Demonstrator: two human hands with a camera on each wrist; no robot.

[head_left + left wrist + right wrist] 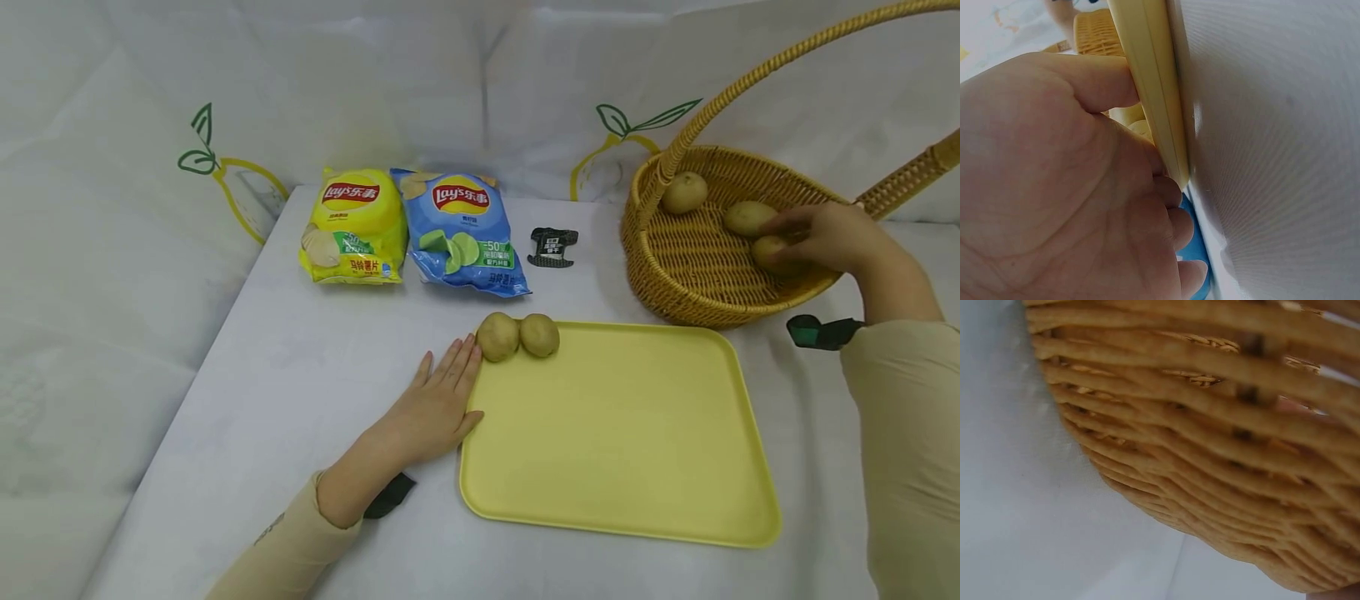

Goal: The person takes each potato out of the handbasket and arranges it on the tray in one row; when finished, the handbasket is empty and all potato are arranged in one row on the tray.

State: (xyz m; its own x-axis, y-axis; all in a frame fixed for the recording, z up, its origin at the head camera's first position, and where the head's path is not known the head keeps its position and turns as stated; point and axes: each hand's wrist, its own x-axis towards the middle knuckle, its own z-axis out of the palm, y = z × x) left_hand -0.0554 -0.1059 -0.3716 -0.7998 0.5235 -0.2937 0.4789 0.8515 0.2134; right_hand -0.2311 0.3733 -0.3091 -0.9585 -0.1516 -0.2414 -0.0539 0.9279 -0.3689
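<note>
White cloth behind, white table below. In head view: yellow tray, with one potato and another potato side by side at its far left corner. Left hand laid along the tray's left edge, fingers rather straight, thumb apart on the rim, gripping nothing. Beyond the tray, on the right, wicker basket; inside it, a third potato near the left wall and two more potatoes farther right. Right hand down inside the basket, fingers at these two; cannot tell for certain if gripping or only touching. Behind the tray, on the left: yellow chip bag, blue chip bag and small black packet.

In left wrist view, palm very near, thumb against the tray's outer side, blue chip bag beyond the fingertips.

In right wrist view, woven wall of the basket, very close, beside a white surface; right fingers' grip hidden.
</note>
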